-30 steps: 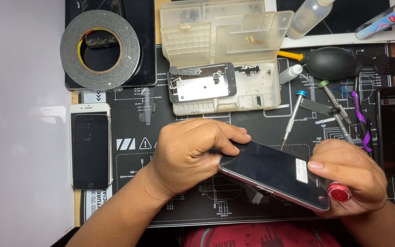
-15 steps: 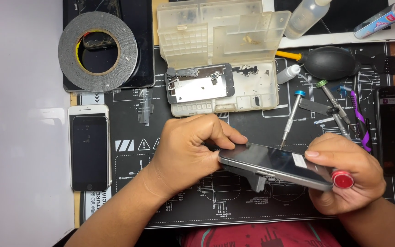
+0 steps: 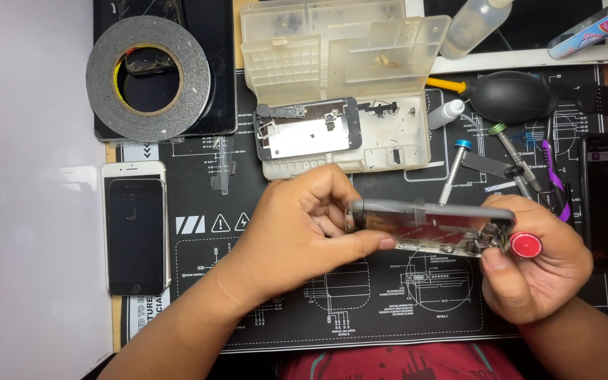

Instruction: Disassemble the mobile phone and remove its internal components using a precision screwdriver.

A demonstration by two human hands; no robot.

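Fingers (image 3: 360, 243) of the left hand (image 3: 297, 232) pinch the left end of the phone body (image 3: 431, 225), and the right hand (image 3: 536, 271) grips its right end, with a small red-capped tool (image 3: 526, 245) held against the palm side. Compared with one second ago, the phone body has turned: before, its dark flat face looked up, now it stands nearly on its edge, showing the thin side and some inner parts. It is in the middle of the frame, lifted above the black work mat (image 3: 360, 309) on the table, between both hands. At the left of the frame a white phone (image 3: 135, 229) lies flat; in the upper left a roll of tape (image 3: 148, 77); at the top middle an open plastic parts box (image 3: 346, 84).
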